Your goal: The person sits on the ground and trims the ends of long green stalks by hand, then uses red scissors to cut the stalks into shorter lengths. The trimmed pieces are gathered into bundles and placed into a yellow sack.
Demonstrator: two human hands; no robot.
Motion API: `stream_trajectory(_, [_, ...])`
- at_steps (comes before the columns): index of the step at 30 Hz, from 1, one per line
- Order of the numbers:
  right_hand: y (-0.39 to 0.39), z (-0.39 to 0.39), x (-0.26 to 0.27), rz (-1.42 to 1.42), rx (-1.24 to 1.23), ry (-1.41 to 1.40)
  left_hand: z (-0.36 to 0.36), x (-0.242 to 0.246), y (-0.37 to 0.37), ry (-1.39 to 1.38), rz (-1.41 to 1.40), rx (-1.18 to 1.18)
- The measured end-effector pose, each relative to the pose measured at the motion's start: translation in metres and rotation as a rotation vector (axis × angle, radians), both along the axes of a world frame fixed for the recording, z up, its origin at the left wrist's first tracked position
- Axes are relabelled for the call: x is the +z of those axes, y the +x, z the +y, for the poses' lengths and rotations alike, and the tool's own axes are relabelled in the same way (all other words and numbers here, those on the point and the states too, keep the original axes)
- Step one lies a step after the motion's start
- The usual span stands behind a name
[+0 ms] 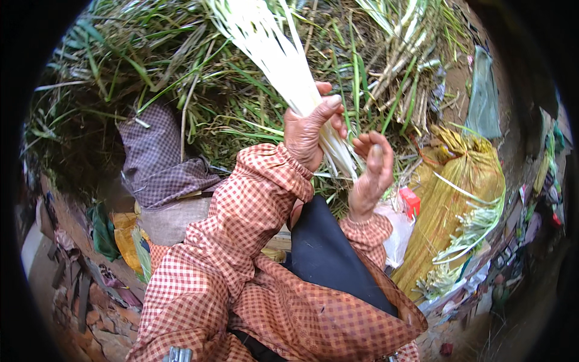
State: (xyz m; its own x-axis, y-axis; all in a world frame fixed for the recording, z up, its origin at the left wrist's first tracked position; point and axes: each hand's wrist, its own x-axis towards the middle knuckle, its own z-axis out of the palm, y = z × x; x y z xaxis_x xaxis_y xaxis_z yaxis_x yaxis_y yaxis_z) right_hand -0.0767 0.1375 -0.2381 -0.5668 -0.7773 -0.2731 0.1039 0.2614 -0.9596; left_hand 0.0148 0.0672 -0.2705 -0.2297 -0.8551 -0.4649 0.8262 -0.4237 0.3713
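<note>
A bundle of long white plant stalks runs from the top of the picture down to the middle. My left hand is closed around its lower part, with the thumb on top. The lower ends of the stalks stick out below that hand. Close by on the right, my right hand is raised with curled fingers near these ends; no stalk shows in its grip. Both hands come out of checked red-and-cream sleeves. Behind the bundle lies a large heap of green and brown leafy stalks.
A yellow woven sack lies at the right, with trimmed pale stalks on it. Beside it are a white plastic bag and a small red box. A dark checked cloth lies at the left. Loose brown stalks lie at the upper right.
</note>
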Motion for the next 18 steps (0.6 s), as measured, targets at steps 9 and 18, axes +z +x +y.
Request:
stream_trajectory(9, [0.002, 0.028, 0.000, -0.024, 0.604, 0.389, 0.030, 0.000, 0.015, -0.089, -0.349, -0.690])
stream_trajectory(18, [0.003, 0.034, 0.018, -0.161, 0.830, 0.279, -0.056, 0.019, 0.057, -0.084, 0.329, -0.348])
